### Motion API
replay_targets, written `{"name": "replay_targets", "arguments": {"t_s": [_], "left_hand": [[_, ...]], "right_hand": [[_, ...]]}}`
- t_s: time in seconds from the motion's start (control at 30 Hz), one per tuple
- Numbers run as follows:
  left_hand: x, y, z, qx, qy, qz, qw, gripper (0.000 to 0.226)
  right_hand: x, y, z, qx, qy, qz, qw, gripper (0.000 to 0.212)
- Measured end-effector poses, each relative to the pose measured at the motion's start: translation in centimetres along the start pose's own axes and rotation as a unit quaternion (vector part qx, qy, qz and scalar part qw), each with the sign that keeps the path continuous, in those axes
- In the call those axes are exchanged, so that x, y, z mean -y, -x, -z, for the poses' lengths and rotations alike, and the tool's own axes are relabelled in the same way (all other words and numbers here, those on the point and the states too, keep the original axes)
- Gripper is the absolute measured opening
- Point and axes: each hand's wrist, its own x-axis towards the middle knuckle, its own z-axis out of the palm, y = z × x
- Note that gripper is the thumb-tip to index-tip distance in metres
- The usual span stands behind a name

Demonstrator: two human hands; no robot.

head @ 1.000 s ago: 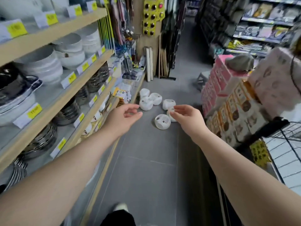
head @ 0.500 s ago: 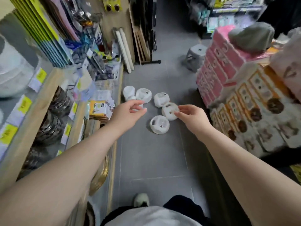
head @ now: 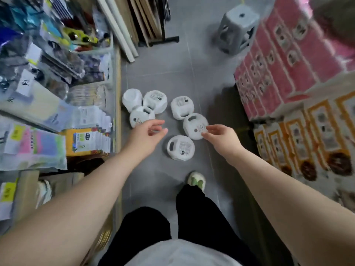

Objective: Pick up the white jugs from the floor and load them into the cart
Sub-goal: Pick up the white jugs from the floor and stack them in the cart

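Head view: left grip (head: 148,133) loosely spread, empty, above floor (head: 153,77); right grip (head: 221,137) parted, empty, fingertips (head: 210,129) at rim of one white jug (head: 193,125), contact undetermined.

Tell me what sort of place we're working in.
Probably a shop aisle, likely household goods: shelves of packaged goods on the left, stacked pink boxes on the right, and white jugs on the grey tiled floor between.

Six white jugs (head: 180,147) lie on the floor (head: 172,64). One grey plastic stool (head: 237,29) stands there. Two bare hands show: one left hand (head: 148,135), one right hand (head: 221,137). One shoe (head: 196,180) is visible.
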Motion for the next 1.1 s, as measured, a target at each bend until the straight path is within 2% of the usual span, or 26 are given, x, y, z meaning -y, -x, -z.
{"name": "replay_targets", "arguments": {"t_s": [0.2, 0.43, 0.67, 0.87, 1.03, 1.1], "left_hand": [[5.3, -10.6, -4.4, 0.025, 0.009, 0.059, 0.998, 0.032], [19.2, -23.3, -13.0, 0.056, -0.024, 0.074, 0.995, 0.030], [34.3, -33.4, -21.6, 0.117, -0.060, 0.104, 0.986, 0.046], [39.9, -38.4, -25.9, 0.181, -0.120, 0.082, 0.973, 0.063], [42.2, -39.0, -26.3, 0.243, -0.118, 0.132, 0.954, 0.086], [43.1, -38.6, -26.1, 0.269, -0.107, 0.157, 0.944, 0.095]], "right_hand": [[-3.6, -10.6, -4.5, 0.038, 0.010, -0.070, 0.997, 0.040], [-16.1, -23.5, -14.2, 0.032, -0.020, -0.157, 0.987, 0.046], [-28.1, -33.8, -22.3, -0.046, -0.044, -0.181, 0.981, 0.039], [-34.7, -38.4, -26.7, -0.014, -0.055, -0.137, 0.989, 0.067], [-36.0, -38.8, -26.7, 0.000, -0.118, -0.150, 0.982, 0.090], [-36.4, -38.7, -26.5, 0.027, -0.138, -0.184, 0.973, 0.113]]}}
